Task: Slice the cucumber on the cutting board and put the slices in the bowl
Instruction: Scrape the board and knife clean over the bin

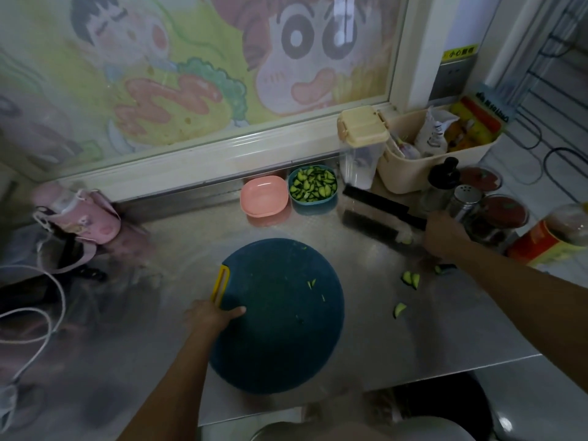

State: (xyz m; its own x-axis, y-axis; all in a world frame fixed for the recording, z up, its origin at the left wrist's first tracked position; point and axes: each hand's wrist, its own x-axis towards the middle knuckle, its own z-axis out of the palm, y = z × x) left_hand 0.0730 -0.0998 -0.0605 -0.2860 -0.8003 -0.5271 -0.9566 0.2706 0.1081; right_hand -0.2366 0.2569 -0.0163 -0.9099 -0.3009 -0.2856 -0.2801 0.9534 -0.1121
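Note:
The round dark teal cutting board (280,316) lies on the steel counter with a few tiny cucumber scraps (311,283) on it. My left hand (210,316) grips its left edge beside the yellow handle loop, thumb on top. My right hand (445,235) holds the handle of a black cleaver (375,214) whose blade rests near the counter at the back right. The blue bowl (312,203) at the back is full of cucumber slices. Several loose cucumber slices (411,279) lie on the counter right of the board.
A pink bowl (264,195) sits left of the blue bowl. A lidded clear container (361,144), a cream basket (442,154) of packets, shakers and jars crowd the back right. A pink bottle (79,214) and a white cable (38,313) lie at the left.

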